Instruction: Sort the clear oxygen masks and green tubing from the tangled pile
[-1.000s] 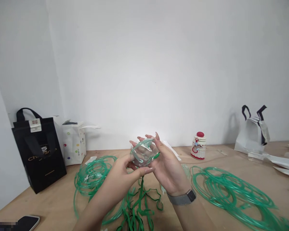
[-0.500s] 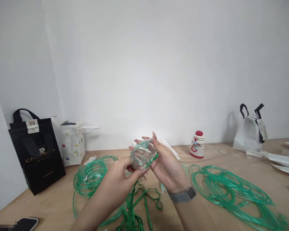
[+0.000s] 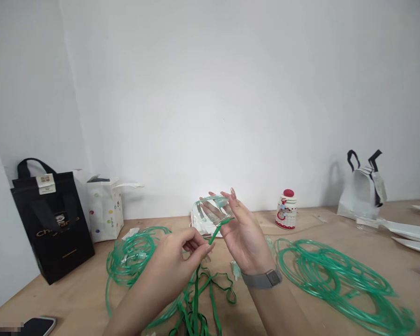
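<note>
A clear oxygen mask (image 3: 203, 203) rests in my right hand (image 3: 248, 240), its fingers behind the mask and the thumb raised along the side. A green elastic strap (image 3: 216, 232) runs from the mask's near edge. My left hand (image 3: 182, 254) pinches that strap between thumb and fingertips, just below the mask. Under my hands lies a tangle of green elastic straps (image 3: 195, 303) on the wooden table (image 3: 80, 303). A small clear plastic piece (image 3: 235, 270) sits beside my right wrist, partly hidden.
Coiled green tubing lies on the left (image 3: 133, 256) and right (image 3: 329, 270). A black bag (image 3: 54, 228), a dotted white bag (image 3: 107, 210), a red-topped bottle (image 3: 286, 212) and a white bag (image 3: 359, 193) stand near the wall. White papers lie behind the mask; a phone (image 3: 38, 326) is front left.
My left hand has let go of the mask's rim and now pulls the green strap toward me. The mask has tilted in my right hand, its thumb held higher.
</note>
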`<state>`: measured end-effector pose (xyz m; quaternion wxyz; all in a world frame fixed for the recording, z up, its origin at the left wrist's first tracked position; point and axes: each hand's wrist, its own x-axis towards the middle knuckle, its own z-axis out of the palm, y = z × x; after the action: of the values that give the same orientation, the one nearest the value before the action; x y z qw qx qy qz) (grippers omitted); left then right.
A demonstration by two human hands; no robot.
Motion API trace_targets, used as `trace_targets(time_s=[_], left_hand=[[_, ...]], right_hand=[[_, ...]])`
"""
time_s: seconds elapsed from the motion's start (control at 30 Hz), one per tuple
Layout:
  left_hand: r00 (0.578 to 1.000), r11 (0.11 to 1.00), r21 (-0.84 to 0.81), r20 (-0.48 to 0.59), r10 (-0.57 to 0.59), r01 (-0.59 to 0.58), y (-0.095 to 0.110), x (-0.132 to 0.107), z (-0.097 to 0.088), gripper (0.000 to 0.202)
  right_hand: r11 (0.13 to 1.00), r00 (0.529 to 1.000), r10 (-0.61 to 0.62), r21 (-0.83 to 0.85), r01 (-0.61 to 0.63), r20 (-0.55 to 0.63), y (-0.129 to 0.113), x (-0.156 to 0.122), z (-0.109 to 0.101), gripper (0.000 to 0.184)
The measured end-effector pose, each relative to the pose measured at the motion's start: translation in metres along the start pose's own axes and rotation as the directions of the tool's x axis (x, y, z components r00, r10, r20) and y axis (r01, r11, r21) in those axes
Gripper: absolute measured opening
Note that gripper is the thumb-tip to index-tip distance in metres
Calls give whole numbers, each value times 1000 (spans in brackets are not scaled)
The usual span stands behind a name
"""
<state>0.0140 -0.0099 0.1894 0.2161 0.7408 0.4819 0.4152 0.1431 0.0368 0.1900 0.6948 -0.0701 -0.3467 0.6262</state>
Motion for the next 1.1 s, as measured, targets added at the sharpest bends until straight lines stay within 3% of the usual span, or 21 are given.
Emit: trace_targets(time_s=[0.17, 0.47, 0.57, 0.73, 0.9, 1.1], left_hand=[[994, 981, -191, -86, -61, 44, 2, 4, 4, 10], [967, 950, -305, -254, -16, -64, -2, 4, 9, 13], [956, 977, -189, -292, 36, -94, -5, 3, 10, 9], [886, 955, 94, -358, 295, -280, -8, -1, 12, 15], [878, 900, 258, -243, 413, -352, -8, -2, 12, 17], [897, 879, 318, -148, 416, -355, -15, 0, 12, 16]], right_hand=[[999, 999, -24, -34, 23, -24, 5, -6, 6, 20], [993, 996, -79, -88, 75, -48, 13, -11, 10, 22], [986, 995, -90, -144, 85, -34, 14, -14, 12, 23], [989, 998, -61, -137, 60, 1, 13, -16, 13, 20], [991, 998, -60, -121, 59, -4, 7, -12, 11, 20], [989, 995, -99, -112, 95, -33, 5, -6, 8, 20]])
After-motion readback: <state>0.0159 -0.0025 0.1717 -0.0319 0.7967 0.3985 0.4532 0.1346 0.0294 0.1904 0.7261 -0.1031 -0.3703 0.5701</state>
